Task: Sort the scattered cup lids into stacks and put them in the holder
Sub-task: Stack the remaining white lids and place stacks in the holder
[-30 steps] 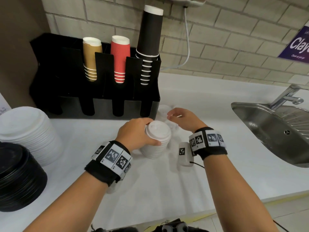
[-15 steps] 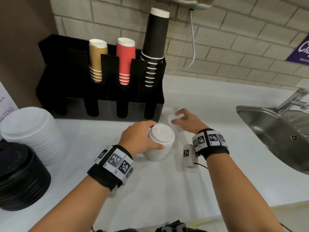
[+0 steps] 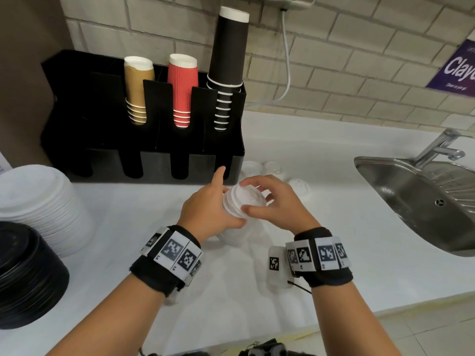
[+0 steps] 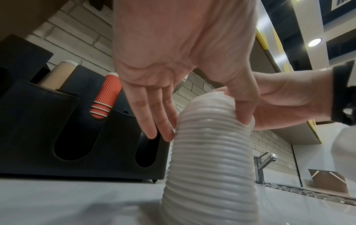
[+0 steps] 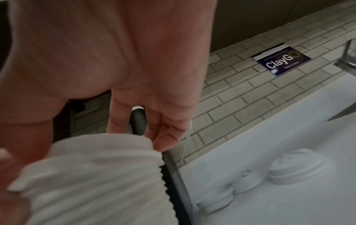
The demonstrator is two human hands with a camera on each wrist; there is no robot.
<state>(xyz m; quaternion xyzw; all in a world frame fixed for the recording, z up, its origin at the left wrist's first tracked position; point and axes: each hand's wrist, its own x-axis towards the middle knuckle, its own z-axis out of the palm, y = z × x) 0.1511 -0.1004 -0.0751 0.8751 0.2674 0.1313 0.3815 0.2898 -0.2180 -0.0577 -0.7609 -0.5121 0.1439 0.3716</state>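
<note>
Lid stack (image 4: 210, 152) upright on counter (image 3: 347, 227): L hand (image 3: 208, 214) clasps its side from 9 o'clock, R hand (image 3: 280, 209) pinches top lid (image 3: 246, 199) from 3. Loose lids (image 3: 299, 186) at 1, holder (image 3: 102, 140) at 11.

Right of the holder (image 3: 77, 111), open counter (image 3: 334, 227) carries only a few loose lids (image 3: 299, 185); left of it, lid piles (image 3: 33, 201) crowd.

Ceiling lamps (image 4: 314, 42) are shining down evenly, glaring off the white worktop (image 3: 321, 160); the right wrist view is blurring, and the brick wall (image 3: 359, 47) is bowing at the edges.
</note>
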